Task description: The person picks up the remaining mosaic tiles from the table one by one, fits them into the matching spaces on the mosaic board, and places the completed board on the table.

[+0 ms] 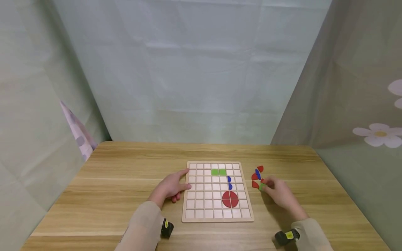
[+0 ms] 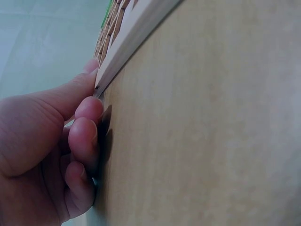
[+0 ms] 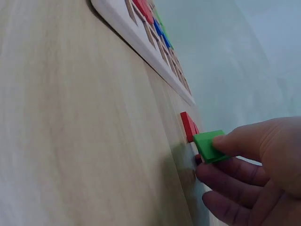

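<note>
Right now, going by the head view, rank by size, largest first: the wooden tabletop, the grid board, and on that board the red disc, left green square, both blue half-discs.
1. Wooden tabletop
2. Grid board
3. Red disc
4. Left green square
5. Upper blue half-disc, lower blue half-disc: too alike to rank

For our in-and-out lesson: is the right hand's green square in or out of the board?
Out: the right hand pinches the green square beside loose red pieces, apart from the board.
</note>
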A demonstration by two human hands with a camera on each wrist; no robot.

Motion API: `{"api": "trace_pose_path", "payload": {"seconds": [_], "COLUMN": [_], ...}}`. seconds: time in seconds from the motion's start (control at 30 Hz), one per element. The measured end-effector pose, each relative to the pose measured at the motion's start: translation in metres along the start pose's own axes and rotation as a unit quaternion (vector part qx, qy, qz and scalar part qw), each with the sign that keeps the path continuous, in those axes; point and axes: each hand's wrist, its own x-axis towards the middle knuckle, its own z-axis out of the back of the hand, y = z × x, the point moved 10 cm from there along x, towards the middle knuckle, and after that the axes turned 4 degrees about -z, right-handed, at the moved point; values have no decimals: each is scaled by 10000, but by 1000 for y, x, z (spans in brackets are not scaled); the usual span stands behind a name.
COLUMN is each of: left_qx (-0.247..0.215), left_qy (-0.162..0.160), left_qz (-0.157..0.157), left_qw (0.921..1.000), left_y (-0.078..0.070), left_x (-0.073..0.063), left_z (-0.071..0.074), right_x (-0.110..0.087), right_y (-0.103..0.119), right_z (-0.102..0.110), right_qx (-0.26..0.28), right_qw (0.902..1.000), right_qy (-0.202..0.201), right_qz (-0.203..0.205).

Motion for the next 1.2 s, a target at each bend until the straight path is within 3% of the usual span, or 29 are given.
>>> {"api": "trace_pose_path", "payload": {"seconds": [0.23, 0.57, 0.7, 1.0, 1.2], "left_qx": [12, 53, 40, 57, 62], "left_qy": [-11, -1, -17, -22, -33], "left_qz": [-34, -90, -60, -78, -79], "left_qw": [10000, 9999, 10000, 10000, 9999], "left_y": [1, 1, 1, 1, 1], "left_x": [1, 1, 0, 1, 1], "left_z": [0, 0, 0, 0, 0], "right_x": [3, 6, 9, 14, 17], "right_y": [-3, -8, -6, -3, 7], "right_z": [4, 0, -1, -9, -10], "right_qx": [751, 1657, 1846, 2308, 2211], "right_qw": [9970, 9853, 9822, 9714, 9745], "right_qy": [-151, -115, -144, -64, -234], "right_qz": [-134, -394, -309, -553, -317]}}
